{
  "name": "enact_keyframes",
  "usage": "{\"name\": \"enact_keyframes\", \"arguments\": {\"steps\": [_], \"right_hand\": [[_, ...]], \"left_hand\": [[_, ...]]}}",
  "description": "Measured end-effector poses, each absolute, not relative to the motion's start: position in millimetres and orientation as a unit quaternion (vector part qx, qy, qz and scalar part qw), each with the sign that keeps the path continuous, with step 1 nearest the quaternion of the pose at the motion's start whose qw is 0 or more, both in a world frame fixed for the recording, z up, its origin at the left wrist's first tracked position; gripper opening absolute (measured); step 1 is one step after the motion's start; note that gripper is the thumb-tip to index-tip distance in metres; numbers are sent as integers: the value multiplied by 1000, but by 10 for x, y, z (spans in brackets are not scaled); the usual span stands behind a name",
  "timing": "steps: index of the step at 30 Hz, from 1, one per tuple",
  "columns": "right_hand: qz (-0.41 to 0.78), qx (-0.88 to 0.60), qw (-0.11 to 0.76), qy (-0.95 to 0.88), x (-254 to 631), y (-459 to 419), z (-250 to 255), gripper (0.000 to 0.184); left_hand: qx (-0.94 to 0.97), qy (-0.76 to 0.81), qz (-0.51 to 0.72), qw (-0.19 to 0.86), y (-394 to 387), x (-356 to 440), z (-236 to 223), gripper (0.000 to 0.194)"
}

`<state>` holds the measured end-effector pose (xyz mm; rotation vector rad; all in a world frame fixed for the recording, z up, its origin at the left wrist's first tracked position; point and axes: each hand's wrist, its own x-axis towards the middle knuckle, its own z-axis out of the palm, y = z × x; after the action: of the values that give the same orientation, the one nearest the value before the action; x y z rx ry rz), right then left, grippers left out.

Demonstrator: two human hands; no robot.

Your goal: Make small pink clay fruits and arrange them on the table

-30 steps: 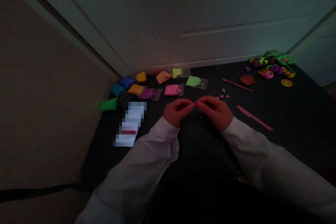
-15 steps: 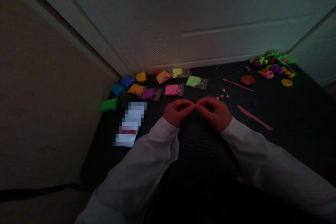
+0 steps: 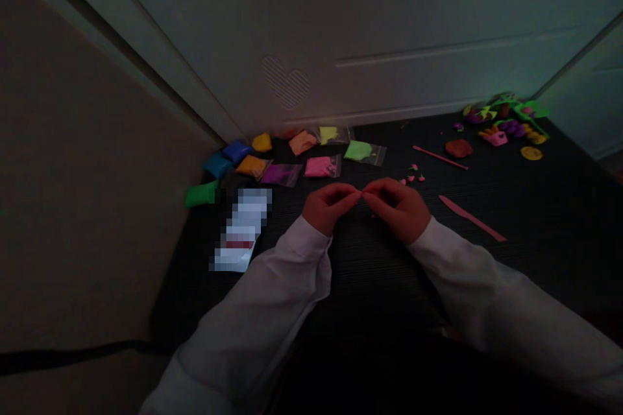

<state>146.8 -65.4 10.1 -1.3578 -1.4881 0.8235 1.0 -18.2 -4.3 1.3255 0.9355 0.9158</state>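
Note:
My left hand (image 3: 331, 206) and my right hand (image 3: 398, 207) meet fingertip to fingertip above the dark table (image 3: 363, 279). Both are closed in a pinch, thumb against fingers. Whatever lies between the tips is too small and dim to make out. Just beyond my right hand are several tiny pink pieces with green bits (image 3: 411, 178). To its right lies a pink modelling knife (image 3: 472, 218). A bag of pink clay (image 3: 318, 166) rests behind my left hand.
Several coloured clay packets (image 3: 253, 166) line the back left, with a lit, blurred phone-like screen (image 3: 243, 228) before them. Back right are a thin pink stick tool (image 3: 440, 157), a reddish-brown clay lump (image 3: 459, 148), a yellow disc (image 3: 532, 153) and colourful clay figures (image 3: 511, 126). A pale panel (image 3: 389, 26) rises behind.
Almost nothing differs. Both hands keep the same pinch at the same spot, with only a very slight shift at the fingertips.

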Motion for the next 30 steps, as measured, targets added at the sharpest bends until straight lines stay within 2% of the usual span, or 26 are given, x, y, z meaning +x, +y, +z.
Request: {"name": "enact_keyframes", "arguments": {"steps": [15,22,27,30], "right_hand": [[329,-560,455,-609,1466,-649,101,16],[309,-568,503,-573,1533,-620,98,15],[317,-571,516,-555,1549,-601,82,13],[318,-571,514,-556,1543,-596,76,13]], "left_hand": [[605,418,376,564,-190,8,-11,24],[627,438,359,534,-143,-54,23,24],[733,372,250,511,-80,-174,70,23],[820,308,174,450,-54,-219,112,18]]}}
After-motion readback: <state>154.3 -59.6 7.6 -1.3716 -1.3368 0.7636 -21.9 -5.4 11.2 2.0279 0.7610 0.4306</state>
